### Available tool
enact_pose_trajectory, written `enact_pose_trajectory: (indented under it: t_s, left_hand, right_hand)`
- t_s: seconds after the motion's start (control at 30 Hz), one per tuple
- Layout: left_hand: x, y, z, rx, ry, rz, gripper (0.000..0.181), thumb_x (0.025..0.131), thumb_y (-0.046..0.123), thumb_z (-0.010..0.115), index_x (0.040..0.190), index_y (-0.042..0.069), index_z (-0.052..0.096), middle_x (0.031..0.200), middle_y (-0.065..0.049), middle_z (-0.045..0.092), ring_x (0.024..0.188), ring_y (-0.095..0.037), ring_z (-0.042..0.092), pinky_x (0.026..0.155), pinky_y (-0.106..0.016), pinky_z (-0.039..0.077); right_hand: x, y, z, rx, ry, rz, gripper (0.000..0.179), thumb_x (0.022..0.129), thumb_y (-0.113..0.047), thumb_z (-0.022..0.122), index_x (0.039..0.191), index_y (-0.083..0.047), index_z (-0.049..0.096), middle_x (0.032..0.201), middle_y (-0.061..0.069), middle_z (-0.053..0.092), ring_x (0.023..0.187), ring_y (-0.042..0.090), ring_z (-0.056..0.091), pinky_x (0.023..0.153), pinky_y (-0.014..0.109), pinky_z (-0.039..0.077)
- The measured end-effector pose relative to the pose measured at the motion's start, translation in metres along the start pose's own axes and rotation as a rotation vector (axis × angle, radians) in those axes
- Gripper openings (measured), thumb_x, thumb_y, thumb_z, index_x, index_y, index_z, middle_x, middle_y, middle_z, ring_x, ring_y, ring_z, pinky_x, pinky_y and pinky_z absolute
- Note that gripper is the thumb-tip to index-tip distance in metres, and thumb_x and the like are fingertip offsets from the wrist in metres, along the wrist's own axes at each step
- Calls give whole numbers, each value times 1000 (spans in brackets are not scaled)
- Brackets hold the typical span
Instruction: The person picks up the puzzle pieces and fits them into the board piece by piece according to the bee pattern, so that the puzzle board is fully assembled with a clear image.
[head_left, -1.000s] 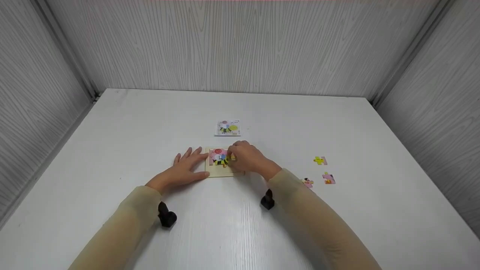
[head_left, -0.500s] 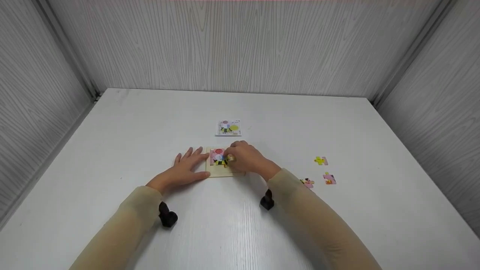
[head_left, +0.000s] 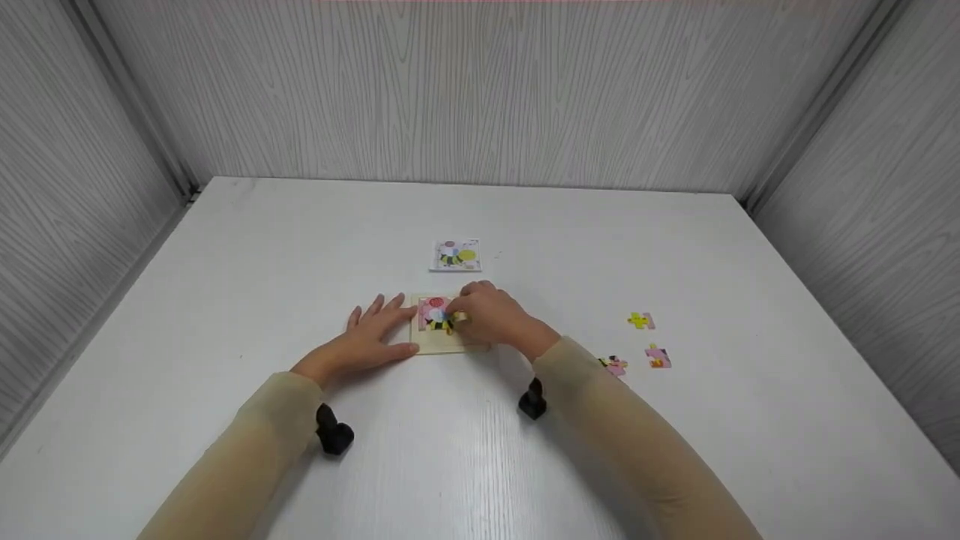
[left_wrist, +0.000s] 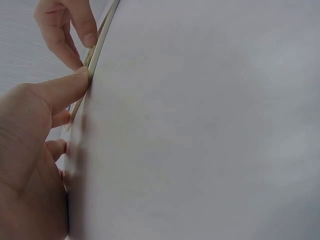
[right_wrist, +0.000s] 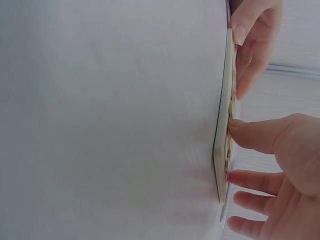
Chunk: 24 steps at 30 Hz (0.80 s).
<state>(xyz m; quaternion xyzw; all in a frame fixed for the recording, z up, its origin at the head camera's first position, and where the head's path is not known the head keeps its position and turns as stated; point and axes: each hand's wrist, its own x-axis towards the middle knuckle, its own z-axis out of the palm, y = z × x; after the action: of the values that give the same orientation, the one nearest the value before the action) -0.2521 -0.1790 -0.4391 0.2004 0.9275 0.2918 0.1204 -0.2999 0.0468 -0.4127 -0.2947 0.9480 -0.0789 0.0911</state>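
Observation:
A shallow wooden puzzle board [head_left: 442,345] lies flat on the table, with colourful bee-picture pieces [head_left: 436,311] in its upper left part. My left hand [head_left: 367,339] rests spread at the board's left edge, its thumb tip and forefinger touching the rim. Over the board's right side, my right hand [head_left: 491,319] bends down and pinches a puzzle piece between thumb and forefinger; the hand mostly hides that piece in the head view. The right wrist view shows the right thumb [right_wrist: 255,135] and forefinger [right_wrist: 255,181] down at the pieces in the board, the other fingers held off.
Loose puzzle pieces lie to the right: a yellow one [head_left: 640,321], a pink one [head_left: 658,356] and another [head_left: 615,365] partly behind the right sleeve. A bee picture card [head_left: 456,256] lies beyond the board. Grey wood-grain walls [head_left: 480,90] enclose the table's back and sides.
My right thumb and fingers have shifted slightly left over the board. The left hand, the board and the loose pieces stay in place.

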Motion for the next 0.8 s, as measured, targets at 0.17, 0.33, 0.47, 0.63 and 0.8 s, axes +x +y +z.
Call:
enact_pose_trajectory:
  t_s: [0.17,0.33,0.47,0.63,0.8]
  left_hand:
    - [-1,0,-1,1,-10,-6,70,90,48,54,147,15,29,155,-12,8,140,-33,-7,106,-54,-10]
    - [-1,1,-1,4,-8,-9,71,90,50,53,147,16,29,155,-11,7,140,-32,-7,106,-53,-11]
    - [0,0,-1,7,-13,-18,71,89,51,53,147,17,28,155,-10,7,140,-31,-8,106,-53,-11]
    - [0,1,-1,6,-13,-20,71,90,50,53,147,17,29,155,-9,7,140,-31,-8,107,-53,-11]
    - [-1,1,-1,-2,-9,-8,70,90,48,54,147,14,29,155,-12,7,140,-33,-8,106,-54,-12]
  right_hand:
    - [-1,0,-1,-6,-40,13,30,92,-27,59,121,-24,64,130,4,49,123,23,39,103,42,32]
    - [-2,0,-3,-57,-88,-6,32,94,-30,55,125,-25,62,135,6,45,130,25,30,105,47,27]
    - [-4,1,-4,-79,-105,-22,32,94,-33,54,124,-25,62,136,6,43,133,28,26,106,50,24]
    - [-5,0,-6,-64,-129,-21,37,92,-34,55,127,-24,59,140,7,40,135,29,22,107,51,22]
    - [-5,1,-6,-9,-86,-46,41,90,-34,58,128,-21,58,139,8,42,133,28,27,107,46,25]
